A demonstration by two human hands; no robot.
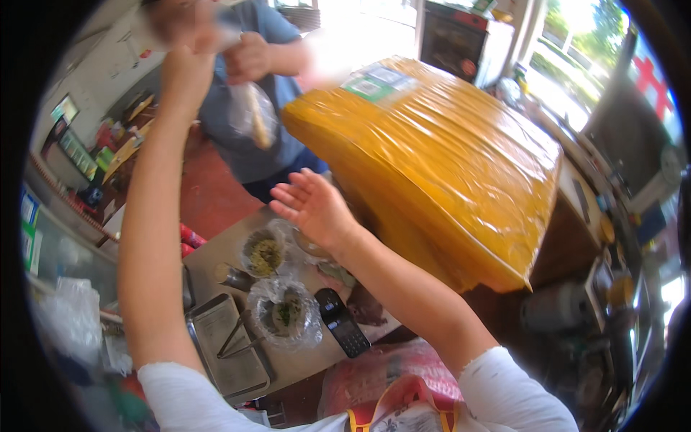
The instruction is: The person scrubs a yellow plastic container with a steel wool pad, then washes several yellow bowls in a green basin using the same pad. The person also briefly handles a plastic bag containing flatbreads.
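My left hand [188, 62] is raised at the top, in front of another person. Its fingers run into a blurred patch, so what they hold, if anything, is hidden. Palm up and fingers apart, my right hand [313, 208] hovers over the table [302, 362] with nothing in it. Under it are a plastic-lined bowl of chopped greenish food [264, 256] and a second lined bowl with green bits [286, 313]. The other person's hand [248, 58] grips a clear plastic bag [242, 116] with a long, light-brown food stick [258, 121] in it.
A large box wrapped in yellow tape [432, 151] rises to the right of my right hand. On the table sit a metal tray [232, 345] with tongs [237, 337], a black card terminal [343, 323] and a tipped metal cup [236, 278]. A gas cylinder [556, 312] stands right.
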